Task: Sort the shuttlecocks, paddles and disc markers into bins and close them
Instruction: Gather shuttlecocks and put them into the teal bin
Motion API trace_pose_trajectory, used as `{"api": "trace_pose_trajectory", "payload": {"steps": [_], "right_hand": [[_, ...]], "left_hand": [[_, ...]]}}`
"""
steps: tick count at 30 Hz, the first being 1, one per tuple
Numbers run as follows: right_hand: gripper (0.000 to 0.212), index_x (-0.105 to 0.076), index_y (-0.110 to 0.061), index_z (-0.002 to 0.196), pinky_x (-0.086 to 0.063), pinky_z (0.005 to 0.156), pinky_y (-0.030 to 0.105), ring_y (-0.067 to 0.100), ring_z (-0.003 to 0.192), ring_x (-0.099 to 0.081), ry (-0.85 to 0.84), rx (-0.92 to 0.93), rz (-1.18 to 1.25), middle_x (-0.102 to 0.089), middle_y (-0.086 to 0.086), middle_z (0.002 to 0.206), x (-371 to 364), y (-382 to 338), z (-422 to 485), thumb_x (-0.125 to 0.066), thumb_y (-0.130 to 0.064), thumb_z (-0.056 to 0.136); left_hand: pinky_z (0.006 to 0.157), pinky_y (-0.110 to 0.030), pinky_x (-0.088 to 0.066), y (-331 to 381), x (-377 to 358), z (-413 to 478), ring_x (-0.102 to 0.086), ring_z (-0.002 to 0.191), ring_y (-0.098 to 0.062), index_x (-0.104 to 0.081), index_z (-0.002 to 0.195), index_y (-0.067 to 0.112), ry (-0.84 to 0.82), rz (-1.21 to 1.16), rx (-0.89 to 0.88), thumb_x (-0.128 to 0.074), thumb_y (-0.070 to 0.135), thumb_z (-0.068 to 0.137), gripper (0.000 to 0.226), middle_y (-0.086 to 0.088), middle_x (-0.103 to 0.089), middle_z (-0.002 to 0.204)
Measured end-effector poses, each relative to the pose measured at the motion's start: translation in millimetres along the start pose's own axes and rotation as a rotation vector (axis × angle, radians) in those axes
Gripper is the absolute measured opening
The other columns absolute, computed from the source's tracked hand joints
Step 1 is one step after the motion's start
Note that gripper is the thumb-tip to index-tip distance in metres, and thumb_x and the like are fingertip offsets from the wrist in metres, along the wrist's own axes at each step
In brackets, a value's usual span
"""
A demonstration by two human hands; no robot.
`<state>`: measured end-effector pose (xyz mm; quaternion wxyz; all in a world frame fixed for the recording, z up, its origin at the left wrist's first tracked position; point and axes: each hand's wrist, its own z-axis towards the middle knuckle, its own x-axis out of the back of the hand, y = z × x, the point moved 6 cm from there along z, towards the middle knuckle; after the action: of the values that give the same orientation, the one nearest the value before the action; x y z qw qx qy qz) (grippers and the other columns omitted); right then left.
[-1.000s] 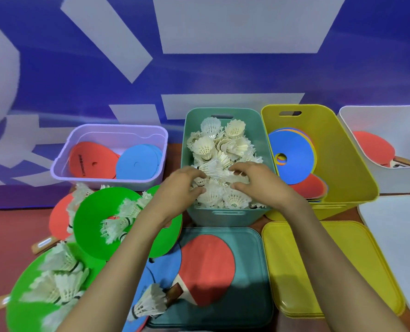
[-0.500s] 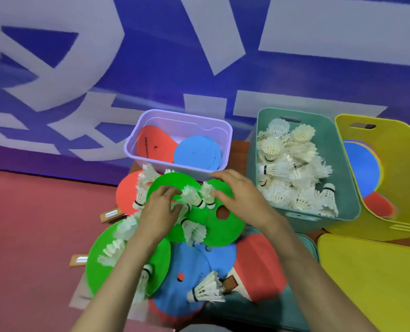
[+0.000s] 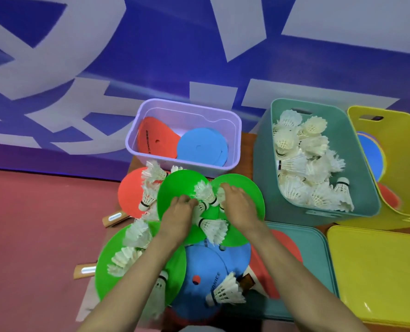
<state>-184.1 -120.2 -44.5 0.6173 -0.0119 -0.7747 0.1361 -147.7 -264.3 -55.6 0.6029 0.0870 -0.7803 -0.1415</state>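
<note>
Both hands had left the teal bin (image 3: pixel 266 188) for the green discs (image 3: pixel 175 185), where the left hand (image 3: pixel 177 212) curled its fingers round loose shuttlecocks (image 3: pixel 205 191) and the right hand (image 3: pixel 240 204) covered another, its grip hidden, near the lilac bin (image 3: pixel 189 104), with paddles (image 3: pixel 129 192) half buried underneath.

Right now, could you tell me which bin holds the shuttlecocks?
The teal bin, between the purple bin and the yellow bin: it is heaped with white shuttlecocks, while those two show none.
</note>
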Motion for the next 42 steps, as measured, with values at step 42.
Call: {"api": "trace_pose_trajectory", "payload": {"steps": [42], "right_hand": [[0.018,-0.053,-0.006,0.107,-0.039,0.07,0.036,0.032,0.099,-0.052,0.525,-0.093,0.296,-0.058,0.012,0.108,203,252,61,-0.049,-0.005,0.09]], "left_hand": [[0.091,-0.036,-0.043,258,95,153,-0.055,0.103,-0.028,-0.047,0.127,0.007,0.332,-0.306,-0.108,-0.062,0.029,0.088,0.048,-0.007,-0.043,0.126]]}}
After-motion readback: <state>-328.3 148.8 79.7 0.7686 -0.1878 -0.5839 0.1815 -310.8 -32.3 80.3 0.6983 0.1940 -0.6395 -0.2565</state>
